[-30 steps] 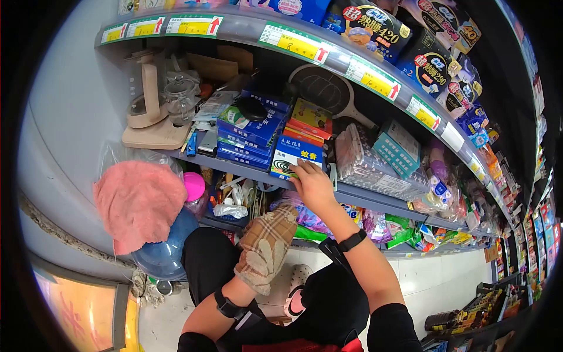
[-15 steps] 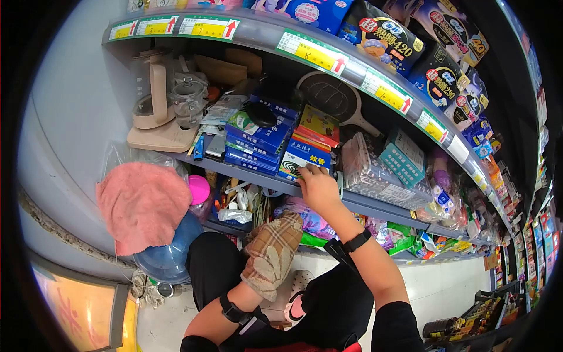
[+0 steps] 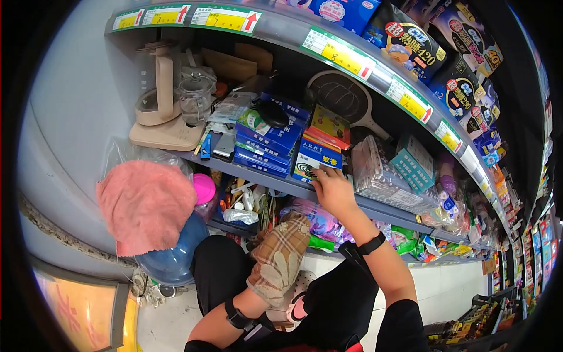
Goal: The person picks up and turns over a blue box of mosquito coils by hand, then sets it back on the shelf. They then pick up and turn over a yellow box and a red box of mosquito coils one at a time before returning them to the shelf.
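My right hand [image 3: 335,190] reaches to the shelf's front edge. Its bent fingers grip the front right corner of a blue mosquito coil box [image 3: 316,161], with the thumb side near the lower front. A plaid brown cloth cover with a pale leaf pattern hides my left hand [image 3: 281,249], which is low in front of the shelf by my knee; its fingers do not show. Left of the coil box stands a stack of blue boxes [image 3: 264,149] with a black oval object [image 3: 272,114] on top. Red and yellow boxes [image 3: 330,126] lie behind the coil box.
A beige kettle on a base [image 3: 167,132] and a glass jar [image 3: 196,97] stand at left. A black bug racket [image 3: 343,97] leans behind; clear-wrapped packs [image 3: 384,170] and a teal box [image 3: 413,164] lie at right. A pink cloth [image 3: 146,202] covers a blue water jug [image 3: 176,258].
The view has shifted slightly, so the shelf goods appear a little further right and larger. My right hand stays on the coil box, and my left hand remains low under the cloth cover.
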The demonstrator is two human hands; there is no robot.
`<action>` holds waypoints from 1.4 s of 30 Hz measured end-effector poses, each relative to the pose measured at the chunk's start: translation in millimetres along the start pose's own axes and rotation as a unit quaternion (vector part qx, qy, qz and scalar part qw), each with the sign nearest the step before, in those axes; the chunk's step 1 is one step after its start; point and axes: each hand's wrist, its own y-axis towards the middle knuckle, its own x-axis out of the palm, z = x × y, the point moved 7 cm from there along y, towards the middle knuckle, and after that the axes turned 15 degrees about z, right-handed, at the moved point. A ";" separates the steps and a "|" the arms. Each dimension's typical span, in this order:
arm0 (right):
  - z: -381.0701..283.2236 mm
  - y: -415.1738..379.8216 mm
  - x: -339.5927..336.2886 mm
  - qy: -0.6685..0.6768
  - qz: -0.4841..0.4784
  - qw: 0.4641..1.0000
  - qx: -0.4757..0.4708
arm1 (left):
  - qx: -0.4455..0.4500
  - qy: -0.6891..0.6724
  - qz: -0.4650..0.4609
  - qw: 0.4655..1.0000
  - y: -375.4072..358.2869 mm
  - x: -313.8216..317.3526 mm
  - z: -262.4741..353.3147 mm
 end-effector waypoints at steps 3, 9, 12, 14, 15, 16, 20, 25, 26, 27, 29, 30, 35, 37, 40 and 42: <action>21.1 26.2 -11.3 0.016 0.042 0.996 0.083 | 0.299 0.539 -0.075 0.784 0.5 8.0 12.4; 86.4 79.7 33.4 -0.100 0.069 0.992 0.042 | 0.120 0.253 -0.052 0.959 0.3 5.5 1.7; 96.8 86.8 53.4 -0.096 0.072 0.992 -0.032 | 0.153 0.328 -0.032 0.932 10.2 -6.0 15.2; 101.4 90.1 58.8 -0.144 0.001 0.989 -0.018 | 0.155 0.300 -0.015 0.941 13.1 -8.1 16.6; 100.2 91.8 57.8 -0.167 -0.035 0.985 -0.010 | 0.156 0.296 -0.009 0.942 12.1 -5.6 12.6; 103.6 94.0 55.5 -0.187 -0.052 0.981 0.006 | 0.158 0.291 -0.004 0.944 10.8 -4.6 10.9; 98.7 90.6 19.8 -0.182 0.023 0.982 0.040 | 0.302 0.603 -0.050 0.737 9.1 5.6 10.0; 14.4 34.7 -91.1 -0.050 0.176 0.982 0.047 | 0.180 0.494 -0.031 0.850 1.3 12.6 -13.3; -10.8 15.6 -114.1 -0.017 0.190 0.981 0.035 | 0.257 0.633 -0.034 0.729 -9.2 25.5 -23.8; -31.9 -7.9 -126.9 -0.004 0.186 0.983 0.008 | 0.326 0.747 -0.036 0.578 -21.5 38.7 -39.3; -75.5 -54.8 -144.5 0.034 0.146 0.988 -0.038 | 0.375 0.897 0.004 0.234 -24.8 44.4 -44.4; -95.8 -76.4 -145.9 0.059 0.110 0.991 -0.055 | 0.357 0.932 0.042 0.054 -18.7 38.8 -34.8; -134.1 -122.9 -130.4 0.251 -0.024 0.963 -0.096 | 0.377 0.833 0.084 -0.397 -37.2 16.2 -16.5; -123.3 -103.5 -126.1 0.236 -0.057 0.967 -0.072 | 0.384 0.813 0.086 -0.429 -37.6 10.0 -12.0; -122.8 -80.3 -112.2 0.241 -0.113 0.963 -0.040 | 0.409 0.780 0.032 -0.472 -44.9 14.4 -20.1; -118.4 -73.6 -101.9 0.264 -0.129 0.955 -0.033 | 0.331 0.787 0.028 -0.519 -25.7 11.7 -19.2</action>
